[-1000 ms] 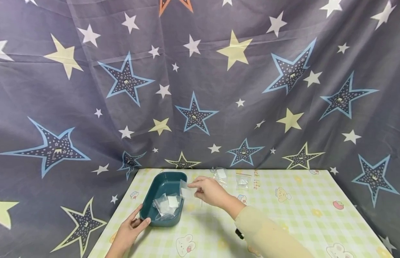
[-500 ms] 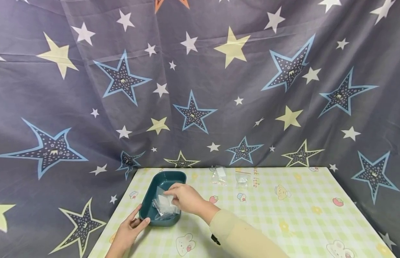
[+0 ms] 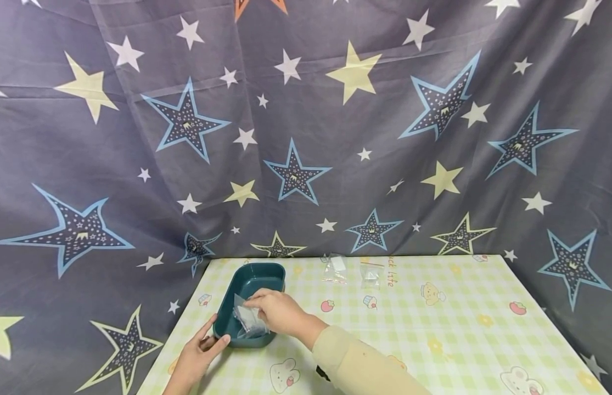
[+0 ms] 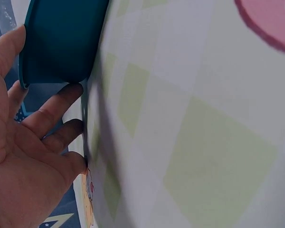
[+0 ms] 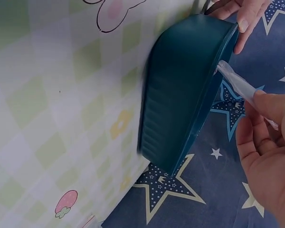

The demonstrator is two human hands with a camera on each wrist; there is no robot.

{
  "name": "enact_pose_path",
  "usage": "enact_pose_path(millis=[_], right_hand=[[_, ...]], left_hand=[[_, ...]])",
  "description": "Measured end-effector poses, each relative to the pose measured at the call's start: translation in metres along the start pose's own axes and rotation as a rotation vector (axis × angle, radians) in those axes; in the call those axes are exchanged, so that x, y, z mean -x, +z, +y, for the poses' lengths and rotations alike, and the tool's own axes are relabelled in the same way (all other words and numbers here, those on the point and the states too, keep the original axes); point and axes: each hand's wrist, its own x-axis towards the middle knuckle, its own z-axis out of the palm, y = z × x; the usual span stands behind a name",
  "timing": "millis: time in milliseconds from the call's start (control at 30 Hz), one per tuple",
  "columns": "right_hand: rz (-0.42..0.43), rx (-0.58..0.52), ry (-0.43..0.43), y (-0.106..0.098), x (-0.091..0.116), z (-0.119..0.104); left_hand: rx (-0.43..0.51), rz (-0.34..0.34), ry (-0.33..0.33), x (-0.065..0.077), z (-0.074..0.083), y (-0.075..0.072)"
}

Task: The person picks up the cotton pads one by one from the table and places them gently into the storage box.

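In the head view, a teal rectangular box [image 3: 230, 293] stands on the table's left part. My left hand [image 3: 194, 354] holds its near left corner, with the thumb and a finger on either side of that corner. The left wrist view has this hand [image 4: 33, 142] against the box's end [image 4: 61, 52]. My right hand [image 3: 281, 311] reaches over the right rim and pinches a small clear zip bag [image 3: 240, 303]. Right wrist view: the bag [image 5: 237, 84] slants down past the rim from my thumb and fingers. More clear bags [image 3: 255, 328] lie in the box, partly hidden by my hand.
Two more clear zip bags, one on the left [image 3: 335, 269] and one on the right [image 3: 371, 275], lie near the table's back edge. A green checked cloth [image 3: 409, 340] with cartoon prints covers the table. A starry curtain [image 3: 306, 120] hangs behind it.
My right hand has moved left and down with the bag, from beside the box's right rim to inside over the other bags. The left hand stays on the corner.
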Motion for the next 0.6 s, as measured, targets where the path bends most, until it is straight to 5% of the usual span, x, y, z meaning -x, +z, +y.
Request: enact_pose_path(millis=[600], right_hand=[[-0.078,0.029,0.032,0.0059,0.0001,-0.0059]], left_hand=[[0.005,0.015,0.022,0.0009,-0.0019,0.0006]])
